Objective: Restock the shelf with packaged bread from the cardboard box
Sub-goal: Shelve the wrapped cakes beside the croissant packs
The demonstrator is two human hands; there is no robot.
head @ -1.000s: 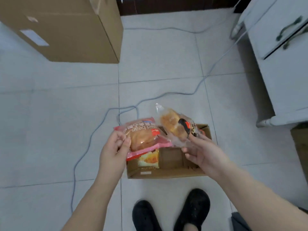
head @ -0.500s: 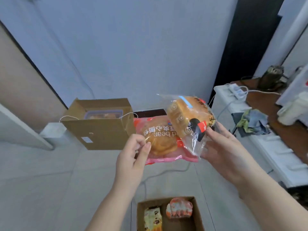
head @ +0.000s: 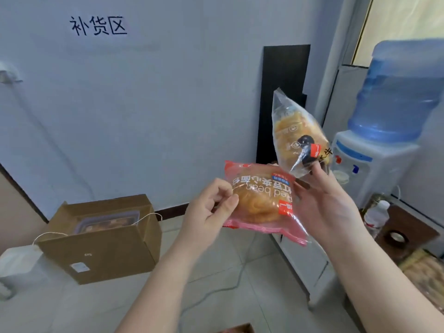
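- Bottom edge, nearest: a brown cardboard corner (head: 240,329) just pokes into view; too little shows to tell what it is.
- L forearm comes up from bottom centre; left hand (head: 209,212) pinches the near-left edge of the pink bread pack (head: 262,203) w/ thumb and curled fingers. Pack lies roughly flat, held up in the air, round golden bun visible thru the film, "Red bean" print reads upside down to the camera.
- R forearm enters from lower right; right hand (head: 329,203) sits under and behind the pink pack's right end, and its fingertips grip the lower end of the clear bread pack (head: 300,138). That pack stands near upright, sealed top pointing up, yellow bun inside, black and red label low on it.
- The two packs nearly meet: clear one's bottom is just above the pink one's far-right corner; can't tell if they touch.
- Floor: pale tiles, a thin cable (head: 216,292) running across below the hands.
- Left, further back: open cardboard box (head: 108,246) on the floor against the wall, a lidded plastic tub (head: 108,222) inside, white label on its front.
- Right: white water dispenser (head: 370,169) w/ blue bottle (head: 398,92) on top; small white bottle (head: 377,213) near its base.
- Far: pale wall (head: 144,104) w/ black characters (head: 98,26) upper left; dark panel (head: 283,97) leaning on it.
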